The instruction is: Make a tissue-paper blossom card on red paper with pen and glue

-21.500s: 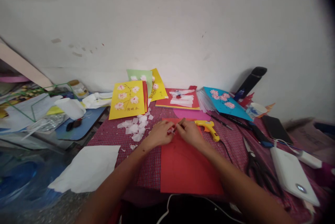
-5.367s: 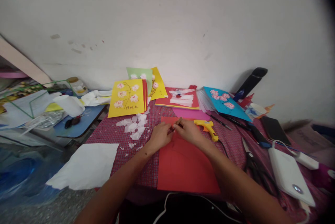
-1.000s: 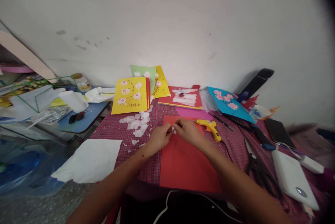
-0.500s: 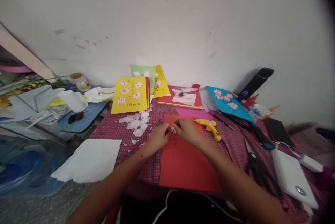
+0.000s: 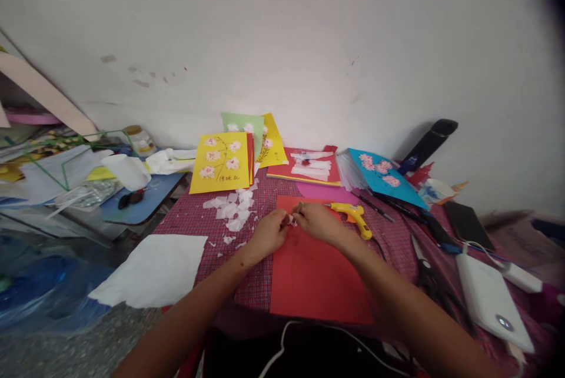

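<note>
A large red paper sheet (image 5: 318, 284) lies on the checked tablecloth in front of me, with faint dark lines on it. Over its upper part, my left hand (image 5: 271, 232) and my right hand (image 5: 318, 222) meet, fingertips pinched. Between them is a small pinkish-white paper flower (image 5: 292, 221), partly covered by the fingers. Just right of my right hand rests a yellow glue gun (image 5: 353, 213). Torn white paper pieces (image 5: 236, 210) are scattered to the left of my left hand.
Yellow card with paper flowers (image 5: 219, 163) leans at the back. A blue flower card (image 5: 386, 175) is at back right. Black scissors (image 5: 430, 278), a white power bank (image 5: 494, 301) and a phone (image 5: 468, 225) lie right. White paper (image 5: 150, 269) overhangs the left edge.
Both hands stay together over the red sheet, the fingers shifting slightly around the paper flower. The whole view has moved a little.
</note>
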`<state>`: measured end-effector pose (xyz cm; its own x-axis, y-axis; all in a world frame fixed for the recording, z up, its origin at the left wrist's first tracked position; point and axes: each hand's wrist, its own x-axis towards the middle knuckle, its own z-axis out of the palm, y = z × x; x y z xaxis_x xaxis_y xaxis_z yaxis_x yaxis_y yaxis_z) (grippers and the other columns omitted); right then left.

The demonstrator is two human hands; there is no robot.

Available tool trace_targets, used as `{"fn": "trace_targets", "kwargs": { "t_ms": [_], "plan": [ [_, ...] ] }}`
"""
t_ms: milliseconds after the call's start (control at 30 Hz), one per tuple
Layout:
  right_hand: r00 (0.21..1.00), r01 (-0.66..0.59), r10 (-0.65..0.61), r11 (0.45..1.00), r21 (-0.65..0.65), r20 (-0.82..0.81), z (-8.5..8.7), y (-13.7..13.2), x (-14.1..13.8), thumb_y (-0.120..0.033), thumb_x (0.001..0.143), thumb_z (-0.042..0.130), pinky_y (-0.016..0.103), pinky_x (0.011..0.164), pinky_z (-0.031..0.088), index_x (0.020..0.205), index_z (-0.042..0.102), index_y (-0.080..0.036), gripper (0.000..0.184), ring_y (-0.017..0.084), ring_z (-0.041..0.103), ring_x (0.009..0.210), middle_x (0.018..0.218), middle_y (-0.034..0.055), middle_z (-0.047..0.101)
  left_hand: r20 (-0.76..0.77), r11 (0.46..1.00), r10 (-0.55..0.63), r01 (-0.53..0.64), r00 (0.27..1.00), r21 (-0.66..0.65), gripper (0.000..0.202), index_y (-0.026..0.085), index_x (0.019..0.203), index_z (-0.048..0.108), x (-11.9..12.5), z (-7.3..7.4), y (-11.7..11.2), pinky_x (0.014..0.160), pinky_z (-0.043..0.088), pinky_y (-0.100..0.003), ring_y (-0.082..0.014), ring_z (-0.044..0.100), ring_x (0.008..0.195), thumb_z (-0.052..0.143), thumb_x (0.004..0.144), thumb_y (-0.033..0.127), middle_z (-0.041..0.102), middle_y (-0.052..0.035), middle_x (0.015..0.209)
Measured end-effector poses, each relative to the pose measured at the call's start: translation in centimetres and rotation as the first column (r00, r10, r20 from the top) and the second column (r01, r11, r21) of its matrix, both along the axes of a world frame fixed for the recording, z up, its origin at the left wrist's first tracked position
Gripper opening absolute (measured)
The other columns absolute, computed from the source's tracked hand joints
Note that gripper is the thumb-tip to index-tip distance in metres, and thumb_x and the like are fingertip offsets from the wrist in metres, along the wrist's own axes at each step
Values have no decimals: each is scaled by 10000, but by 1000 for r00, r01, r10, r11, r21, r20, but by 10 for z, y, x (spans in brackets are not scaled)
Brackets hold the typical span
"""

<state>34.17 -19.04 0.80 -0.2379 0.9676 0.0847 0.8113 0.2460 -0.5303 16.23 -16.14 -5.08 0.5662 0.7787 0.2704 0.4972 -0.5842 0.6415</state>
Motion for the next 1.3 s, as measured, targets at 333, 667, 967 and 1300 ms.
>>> {"fn": "trace_targets", "kwargs": {
  "t_ms": [333, 667, 967, 1300],
  "plan": [
    [989, 104, -95, 992, 74, -109, 12, -8, 4, -197, 922, 518, 244, 611, 400, 844, 672, -185, 173, 168, 656, 702, 776, 38, 722, 56, 999, 4, -6, 998, 41, 129, 188, 855, 541, 1, 0, -3, 738, 416, -293, -185, 562, 849, 562, 799, 74, 605, -39, 897],
    [752, 227, -247, 968, -111, -611, -29, -74, 13, -426, 929, 559, 268, 530, 450, 803, 656, -196, 280, 150, 574, 546, 738, 29, 658, 210, 941, 338, -326, 917, -94, 101, 197, 915, 629, -98, 30, 30, 726, 454, -274, -167, 618, 788, 545, 888, 247, 679, -5, 860],
    [562, 235, -345, 938, -255, -752, -56, -92, 2, -463, 916, 608, 287, 657, 496, 838, 692, -190, 297, 180, 623, 659, 710, 26, 669, -200, 958, 285, -280, 937, 55, 159, 194, 910, 689, -146, 26, 38, 785, 464, -322, -209, 640, 871, 548, 851, 239, 707, -55, 923],
    [619, 244, -319, 947, -211, -717, -55, -97, -1, -480, 903, 594, 296, 654, 505, 746, 691, -202, 334, 200, 638, 684, 719, 51, 673, -484, 952, 305, -277, 821, 129, 174, 178, 859, 701, -142, 31, 56, 777, 434, -335, -260, 635, 900, 595, 837, 315, 702, -112, 943]
  ]
}}
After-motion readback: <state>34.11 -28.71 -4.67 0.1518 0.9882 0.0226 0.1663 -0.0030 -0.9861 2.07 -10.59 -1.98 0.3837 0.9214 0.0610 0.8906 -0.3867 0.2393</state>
